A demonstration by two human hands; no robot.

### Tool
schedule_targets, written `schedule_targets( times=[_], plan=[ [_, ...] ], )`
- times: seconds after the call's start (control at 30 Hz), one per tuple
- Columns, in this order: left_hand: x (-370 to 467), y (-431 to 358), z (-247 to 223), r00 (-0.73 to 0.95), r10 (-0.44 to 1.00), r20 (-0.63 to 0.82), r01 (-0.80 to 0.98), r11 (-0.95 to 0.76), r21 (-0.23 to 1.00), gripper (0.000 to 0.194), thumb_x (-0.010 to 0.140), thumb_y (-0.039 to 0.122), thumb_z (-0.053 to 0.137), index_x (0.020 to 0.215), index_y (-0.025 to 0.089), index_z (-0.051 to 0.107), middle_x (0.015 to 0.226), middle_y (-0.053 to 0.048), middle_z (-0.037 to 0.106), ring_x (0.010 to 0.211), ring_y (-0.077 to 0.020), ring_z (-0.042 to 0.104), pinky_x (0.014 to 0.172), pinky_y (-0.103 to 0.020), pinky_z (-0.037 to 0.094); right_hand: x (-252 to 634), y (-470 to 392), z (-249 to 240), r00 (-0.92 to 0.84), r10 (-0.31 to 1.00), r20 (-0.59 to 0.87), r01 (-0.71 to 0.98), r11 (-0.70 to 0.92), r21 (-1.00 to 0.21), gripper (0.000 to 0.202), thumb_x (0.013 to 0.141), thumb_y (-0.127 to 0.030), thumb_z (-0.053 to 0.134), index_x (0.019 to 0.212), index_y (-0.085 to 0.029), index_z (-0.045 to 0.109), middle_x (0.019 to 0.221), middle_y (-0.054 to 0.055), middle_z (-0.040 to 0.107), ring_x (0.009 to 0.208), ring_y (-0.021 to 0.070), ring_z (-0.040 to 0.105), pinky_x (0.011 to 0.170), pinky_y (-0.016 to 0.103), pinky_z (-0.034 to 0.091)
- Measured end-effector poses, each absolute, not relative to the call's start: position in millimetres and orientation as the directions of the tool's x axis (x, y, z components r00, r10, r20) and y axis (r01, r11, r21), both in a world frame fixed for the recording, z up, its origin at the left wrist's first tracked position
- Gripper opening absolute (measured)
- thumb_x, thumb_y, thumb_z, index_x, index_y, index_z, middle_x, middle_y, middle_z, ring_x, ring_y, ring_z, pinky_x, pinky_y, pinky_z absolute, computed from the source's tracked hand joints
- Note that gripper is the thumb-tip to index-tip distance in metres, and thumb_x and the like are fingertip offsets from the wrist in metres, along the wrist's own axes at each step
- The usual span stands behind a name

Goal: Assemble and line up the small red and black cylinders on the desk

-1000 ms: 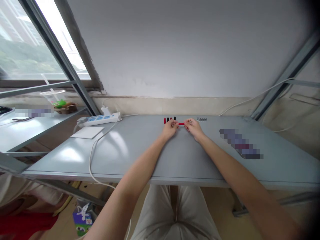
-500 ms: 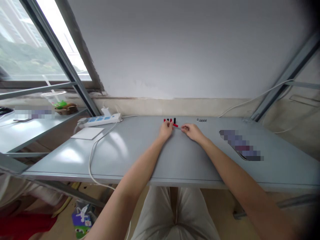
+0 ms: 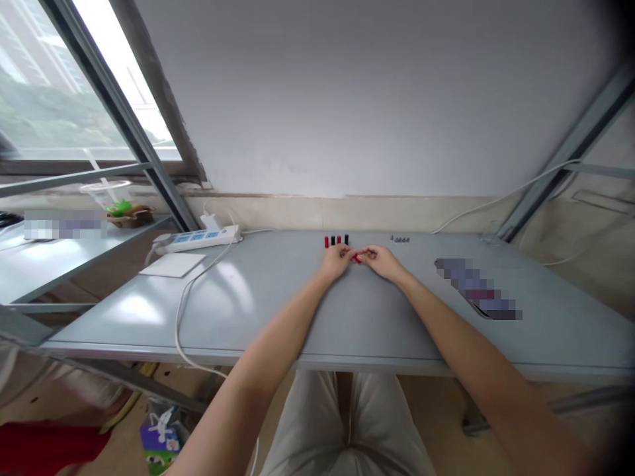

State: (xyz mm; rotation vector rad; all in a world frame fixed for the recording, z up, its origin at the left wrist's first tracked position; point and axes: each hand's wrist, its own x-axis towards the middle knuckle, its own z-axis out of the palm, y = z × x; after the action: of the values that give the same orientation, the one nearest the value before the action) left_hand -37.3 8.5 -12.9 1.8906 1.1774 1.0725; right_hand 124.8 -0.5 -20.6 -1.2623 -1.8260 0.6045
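My left hand (image 3: 338, 260) and my right hand (image 3: 381, 261) meet over the middle of the desk, fingertips almost touching. Between them is a small red piece (image 3: 356, 258), pinched by the left fingers and partly covered. The right fingertips are closed against its right side; whether they hold a separate tiny part cannot be made out. Just behind the left hand, short cylinders stand upright in a row, alternating between a red cylinder (image 3: 326, 242) and a black cylinder (image 3: 346, 239). Several small grey metal-looking pieces (image 3: 401, 240) lie farther right, near the wall.
The grey desk (image 3: 278, 297) carries a white power strip (image 3: 203, 239), a white flat square (image 3: 173, 265) and a loose white cable (image 3: 179, 311) at left. A phone-like flat object (image 3: 476, 289), blurred over, lies at right. Metal frame posts flank the desk.
My left hand has turned and shifted slightly right and toward me, bringing the red piece against my right fingertips. The gap between the hands has closed, and the standing cylinders show more fully.
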Motion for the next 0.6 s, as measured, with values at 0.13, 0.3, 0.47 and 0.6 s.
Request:
schedule_targets(
  times=[0.13, 0.3, 0.47, 0.6],
  plan=[
    [-37.4, 8.7, -13.7, 0.276, 0.909, 0.314, 0.387, -0.404, 0.829, 0.019, 0.082, 0.025, 0.051, 0.078, 0.012, 0.064, 0.070, -0.005, 0.066, 0.061, -0.0100, 0.057, 0.062, -0.022, 0.044, 124.0, 1.2, -26.3, -0.193, 0.939, 0.286, 0.429, 0.343, -0.836, 0.019, 0.075, -0.032, 0.059, 0.084, -0.016, 0.062, 0.074, 0.005, 0.065, 0.067, 0.0141, 0.058, 0.068, 0.029, 0.045],
    [-41.0, 8.3, -14.4, 0.330, 0.868, 0.371, 0.504, -0.494, 0.708, 0.022, 0.082, 0.027, 0.051, 0.079, 0.014, 0.068, 0.070, -0.004, 0.067, 0.065, -0.0114, 0.056, 0.063, -0.022, 0.042, 123.5, 0.6, -27.4, -0.229, 0.941, 0.248, 0.461, 0.329, -0.824, 0.020, 0.072, -0.034, 0.062, 0.080, -0.016, 0.062, 0.070, 0.003, 0.063, 0.063, 0.0128, 0.054, 0.063, 0.026, 0.042],
    [-42.9, 6.2, -14.8, 0.389, 0.815, 0.430, 0.558, -0.580, 0.594, 0.022, 0.082, 0.029, 0.052, 0.084, 0.016, 0.070, 0.076, -0.004, 0.068, 0.068, -0.0125, 0.057, 0.067, -0.023, 0.043, 122.6, -3.6, -25.3, -0.271, 0.938, 0.218, 0.494, 0.330, -0.805, 0.024, 0.070, -0.040, 0.062, 0.074, -0.016, 0.062, 0.061, -0.002, 0.058, 0.057, 0.0108, 0.050, 0.056, 0.023, 0.038],
    [-42.3, 4.2, -15.4, 0.378, 0.818, 0.433, 0.571, -0.574, 0.586, 0.025, 0.083, 0.033, 0.052, 0.094, 0.018, 0.069, 0.081, -0.005, 0.069, 0.069, -0.0128, 0.057, 0.069, -0.023, 0.043, 126.2, -4.2, -20.0, -0.240, 0.939, 0.246, 0.565, 0.341, -0.751, 0.022, 0.071, -0.038, 0.061, 0.070, -0.016, 0.060, 0.056, -0.003, 0.055, 0.054, 0.0106, 0.049, 0.053, 0.022, 0.036]
  ],
)
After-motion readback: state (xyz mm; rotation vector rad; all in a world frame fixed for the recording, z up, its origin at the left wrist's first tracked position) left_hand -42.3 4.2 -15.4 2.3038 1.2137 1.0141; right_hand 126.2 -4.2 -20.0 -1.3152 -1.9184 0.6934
